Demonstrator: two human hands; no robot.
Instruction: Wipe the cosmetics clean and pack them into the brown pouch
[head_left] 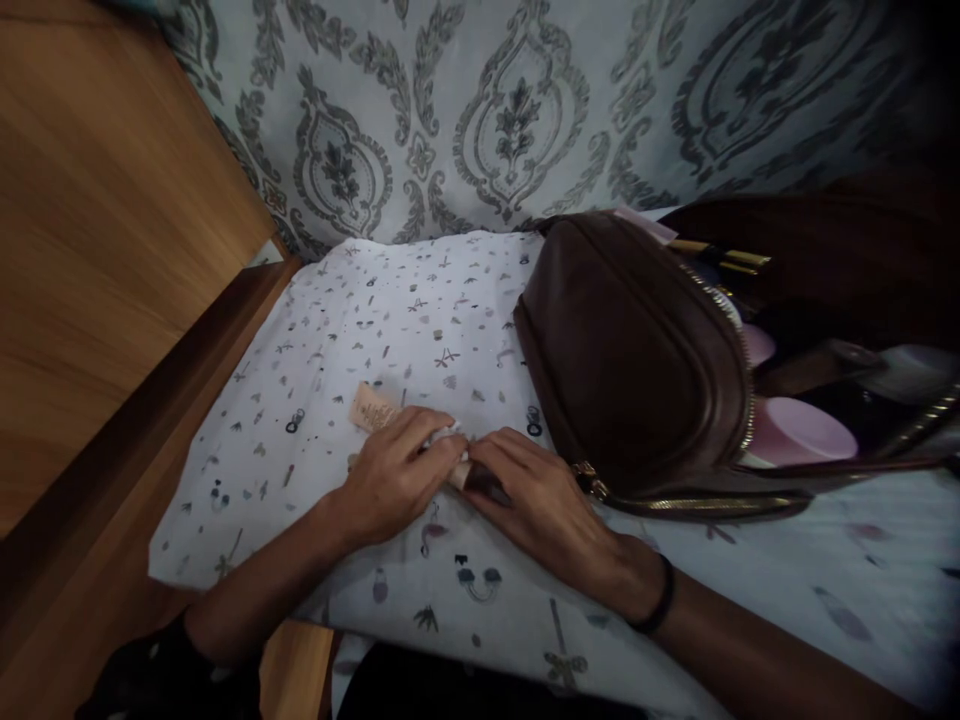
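Note:
A peach-coloured tube with small print [372, 408] lies over the white patterned cloth [405, 340], its flat end sticking out to the upper left of my left hand [401, 470]. The fingers of that hand are wrapped round the tube. My right hand [536, 495], with a dark band on its wrist, meets the left at the tube's other end, and its fingers are closed round that end. Something small and white shows between the fingertips. A short beige part [460, 474] is visible just below them.
A large brown bag [637, 350] stands open at the right, holding a pink item [802, 432] and a gold and black stick [724, 257]. Patterned fabric [517, 110] hangs behind. Wooden panels [112, 200] are at the left.

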